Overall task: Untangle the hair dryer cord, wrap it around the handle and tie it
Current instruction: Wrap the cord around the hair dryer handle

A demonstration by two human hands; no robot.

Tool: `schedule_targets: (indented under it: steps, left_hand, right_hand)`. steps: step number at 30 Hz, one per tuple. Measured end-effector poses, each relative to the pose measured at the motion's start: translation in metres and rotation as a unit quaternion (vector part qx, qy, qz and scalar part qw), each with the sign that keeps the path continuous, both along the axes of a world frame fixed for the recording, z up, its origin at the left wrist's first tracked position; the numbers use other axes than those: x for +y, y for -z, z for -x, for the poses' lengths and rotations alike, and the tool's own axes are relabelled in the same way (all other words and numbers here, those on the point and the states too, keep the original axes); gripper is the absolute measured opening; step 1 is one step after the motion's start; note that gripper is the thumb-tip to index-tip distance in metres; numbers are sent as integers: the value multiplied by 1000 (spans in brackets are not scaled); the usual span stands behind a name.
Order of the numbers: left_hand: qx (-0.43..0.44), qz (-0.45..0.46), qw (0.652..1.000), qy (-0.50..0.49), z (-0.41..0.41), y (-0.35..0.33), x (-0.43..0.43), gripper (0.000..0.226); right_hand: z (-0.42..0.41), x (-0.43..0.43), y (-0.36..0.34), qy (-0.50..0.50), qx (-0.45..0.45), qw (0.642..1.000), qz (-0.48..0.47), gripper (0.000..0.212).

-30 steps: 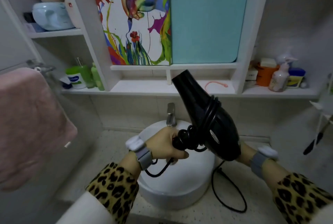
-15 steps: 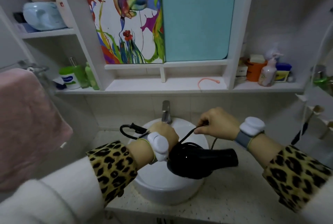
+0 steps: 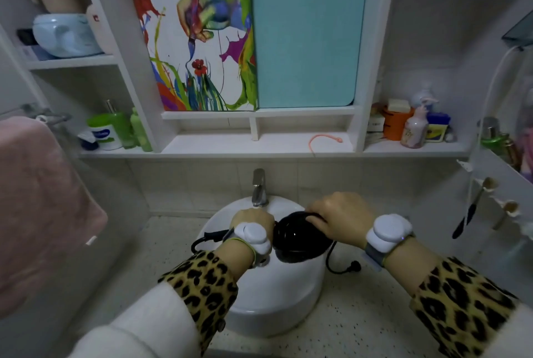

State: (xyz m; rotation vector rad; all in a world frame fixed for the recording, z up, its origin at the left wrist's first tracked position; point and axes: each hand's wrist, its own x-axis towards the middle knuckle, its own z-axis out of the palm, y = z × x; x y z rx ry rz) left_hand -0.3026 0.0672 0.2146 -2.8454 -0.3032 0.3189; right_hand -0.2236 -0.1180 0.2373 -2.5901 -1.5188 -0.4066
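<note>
Both grips hold the dryer (image 3: 300, 242) over the basin (image 3: 274, 300): left grip (image 3: 253, 220) clenched round the mostly hidden handle (image 3: 215, 235), right grip (image 3: 340, 217) pinching the cord (image 3: 328, 256) atop it. Right of the basin, the plug (image 3: 356, 265) lies on the counter (image 3: 360, 314).

Worn items, both arms
Left cuff (image 3: 202, 279), right cuff (image 3: 461, 308): leopard print, emerging from white sleeves (image 3: 138, 326). Just beyond each cuff: rounded white wrist unit (image 3: 253, 235) on grey strap (image 3: 375, 256).
</note>
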Motion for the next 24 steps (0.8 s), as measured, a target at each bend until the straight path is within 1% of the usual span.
schedule_targets:
  steps: [2, 4, 5, 6, 7, 8, 9, 10, 11, 12, 14, 15, 16, 17, 18, 19, 21, 22, 23, 24]
  left_hand:
    - [-10, 58, 998, -33, 0, -1, 7, 7]
    - [-11, 132, 989, -70, 0, -2, 14, 16]
    - [-1, 171, 982, -83, 1, -1, 17, 17]
    - [5, 210, 973, -94, 2, 0, 19, 12]
    - [0, 249, 963, -102, 2, 1, 21, 9]
    - [-14, 289, 951, -112, 3, 2, 21, 15]
    - [-33, 326, 937, -118, 4, 3, 21, 20]
    - [-51, 361, 923, -124, 4, 2, 20, 23]
    - [-68, 394, 908, -128, 5, 1, 19, 23]
    - [-83, 424, 893, -129, 4, -2, 17, 22]
    - [-106, 468, 869, -121, 6, -9, 13, 22]
    - [-115, 485, 860, -111, 6, -13, 11, 23]
    - [-123, 498, 853, -99, 7, -16, 10, 23]
    - [-129, 511, 846, -87, 8, -21, 9, 23]
    - [-132, 527, 836, -74, 10, -25, 9, 22]
    - [-129, 547, 825, -63, 12, -29, 10, 21]
    - [-113, 572, 812, -28, 16, -37, 13, 18]
    - [-105, 573, 813, -1, 19, -42, 15, 19]
    - [-94, 566, 818, 32, 21, -46, 18, 24]
    - [-81, 543, 833, 68, 23, -50, 21, 27]
  right_hand:
    - [1, -6, 4, -2, 36, 999, -31, 35]
    - [4, -11, 11, -4, 91, 993, -77, 33]
    - [8, -12, 17, -3, 134, 986, -104, 31]
    - [10, -12, 23, -1, 192, 971, -143, 29]
    - [12, -12, 29, 8, 278, 940, -199, 27]
    - [13, -13, 35, 20, 383, 885, -262, 26]
    - [13, -16, 39, 31, 479, 818, -317, 25]
    - [12, -18, 43, 36, 550, 754, -358, 26]
    - [12, -19, 49, 38, 595, 708, -379, 27]
    - [12, -21, 54, 36, 622, 679, -389, 29]
    - [16, -18, 60, 30, 658, 648, -382, 31]
    - [17, -16, 62, 28, 667, 642, -377, 28]
    - [17, -14, 63, 20, 668, 644, -371, 25]
    - [17, -13, 62, 10, 655, 667, -354, 25]
    - [16, -13, 62, 5, 630, 702, -332, 26]
    - [16, -14, 60, 5, 608, 727, -318, 29]
    - [13, -17, 58, 22, 553, 781, -289, 42]
    - [7, -17, 62, 26, 548, 791, -272, 50]
    - [7, -16, 58, 32, 548, 804, -227, 50]
    - [3, -11, 54, 31, 504, 847, -167, 42]
